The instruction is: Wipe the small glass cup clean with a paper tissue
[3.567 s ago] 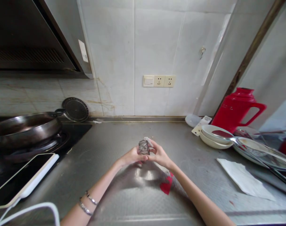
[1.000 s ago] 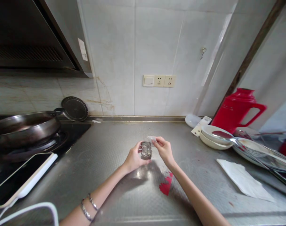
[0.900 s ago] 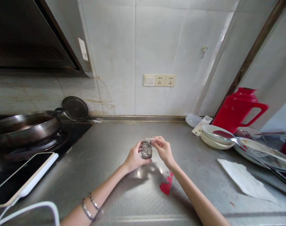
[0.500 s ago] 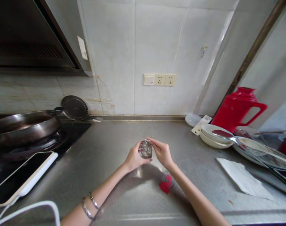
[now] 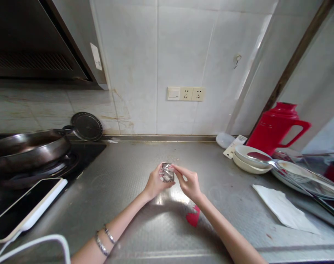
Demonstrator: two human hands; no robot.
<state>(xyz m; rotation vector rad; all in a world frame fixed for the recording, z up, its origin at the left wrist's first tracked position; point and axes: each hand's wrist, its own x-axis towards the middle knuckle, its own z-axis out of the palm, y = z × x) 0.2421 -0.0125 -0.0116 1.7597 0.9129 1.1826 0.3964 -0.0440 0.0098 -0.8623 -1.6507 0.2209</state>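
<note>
Above the middle of the steel counter, my left hand [image 5: 155, 183] is wrapped round a small grey, shiny, see-through thing [image 5: 167, 173] with bright creases or facets. Its exact kind cannot be made out. From the other side, my right hand [image 5: 189, 182] pinches at the thing's upper right edge with thumb and forefinger. The left palm and fingers hide part of it. On the counter below the right wrist shows a red patch [image 5: 193, 216] with a jagged upper edge.
On the left, a pan [image 5: 29, 150] sits on the black stove beside a phone [image 5: 26, 205] with a white cable. A red thermos [image 5: 276, 126], stacked bowls [image 5: 252, 161], plates and a white paper napkin [image 5: 285, 209] are on the right. Wall sockets [image 5: 186, 94] are behind.
The see-through thing has turned in my hands and shifted slightly left, its face now showing brighter creases. Both hands have moved a little with it. The surrounding items stay put.
</note>
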